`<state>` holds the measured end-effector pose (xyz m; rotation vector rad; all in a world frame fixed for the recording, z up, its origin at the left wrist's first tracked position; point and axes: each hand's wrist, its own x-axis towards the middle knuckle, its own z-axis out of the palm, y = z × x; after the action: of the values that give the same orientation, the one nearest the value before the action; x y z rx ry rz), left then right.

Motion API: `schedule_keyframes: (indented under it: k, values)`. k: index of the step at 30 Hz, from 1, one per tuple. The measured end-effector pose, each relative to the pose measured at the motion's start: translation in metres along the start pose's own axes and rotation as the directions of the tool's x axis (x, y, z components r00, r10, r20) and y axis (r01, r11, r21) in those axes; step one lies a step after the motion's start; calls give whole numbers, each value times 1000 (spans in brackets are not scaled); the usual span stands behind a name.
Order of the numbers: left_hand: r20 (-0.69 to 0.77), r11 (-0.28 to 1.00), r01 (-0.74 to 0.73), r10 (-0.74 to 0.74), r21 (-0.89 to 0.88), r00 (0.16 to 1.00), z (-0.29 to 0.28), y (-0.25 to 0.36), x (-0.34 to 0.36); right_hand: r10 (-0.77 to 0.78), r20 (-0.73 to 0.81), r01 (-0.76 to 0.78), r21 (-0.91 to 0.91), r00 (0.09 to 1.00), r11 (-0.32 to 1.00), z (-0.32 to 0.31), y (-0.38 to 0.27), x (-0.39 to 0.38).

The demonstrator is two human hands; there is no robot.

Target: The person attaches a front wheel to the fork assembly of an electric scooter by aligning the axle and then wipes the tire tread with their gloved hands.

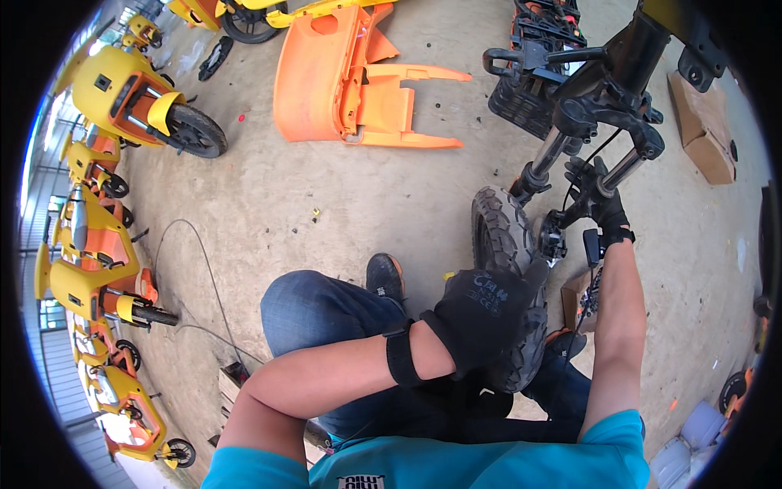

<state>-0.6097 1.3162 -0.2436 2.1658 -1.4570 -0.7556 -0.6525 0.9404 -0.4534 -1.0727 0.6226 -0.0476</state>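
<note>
A black front fork (583, 213) with two shiny tubes slants down toward me from the upper right. Beside its lower end stands a wheel with a knobby black tyre (501, 220), between my knees. My left hand (489, 314), in a black glove, is closed over the near part of the tyre, index finger reaching toward the hub; its other fingertips are hidden. My right hand (601, 200), also gloved, wraps the lower fork leg from the far side, its fingers showing past the tube. A thin black cable runs down along the fork.
An orange plastic body panel (314, 90) lies on the concrete floor ahead. Several yellow scooters (122, 98) line the left side. Black frame parts (533, 81) lie behind the fork. A cardboard box (702, 134) is at the right, and a thin cable (204, 261) crosses the floor at left.
</note>
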Motion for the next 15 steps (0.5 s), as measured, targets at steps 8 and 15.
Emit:
schedule_keyframes:
  k: [8,15]
  values:
    - [38,1000,-1,1,-19,999,-2,4,7,-20,-48,14,-123,999,992,-5,-1,-1]
    - [-9,999,-16,16,-51,1000,1,1,5,-3,41,7,-104,999,995,-8,-2,9]
